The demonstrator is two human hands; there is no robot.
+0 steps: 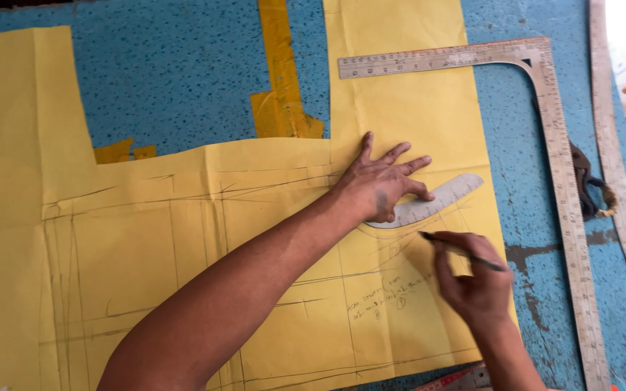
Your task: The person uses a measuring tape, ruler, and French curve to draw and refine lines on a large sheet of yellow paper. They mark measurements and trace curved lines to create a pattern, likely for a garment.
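A large sheet of yellow pattern paper [146, 239] with pencil lines and handwriting lies on a blue speckled table [182, 80]. My left hand [380, 182] is spread flat, fingers apart, pressing a grey curved ruler [440, 199] onto the paper. My right hand [476, 279] grips a dark pencil [465, 251], whose tip touches the paper just below the curve's lower edge. My left forearm crosses the sheet from the lower left.
A metal L-square ruler [563, 181] runs across the top right and down the right side. A long curved stick [617, 166] lies at the far right beside a dark cord [588, 188]. Yellow paper scraps [280, 87] lie at the top centre. A red ruler [458, 379] peeks in below.
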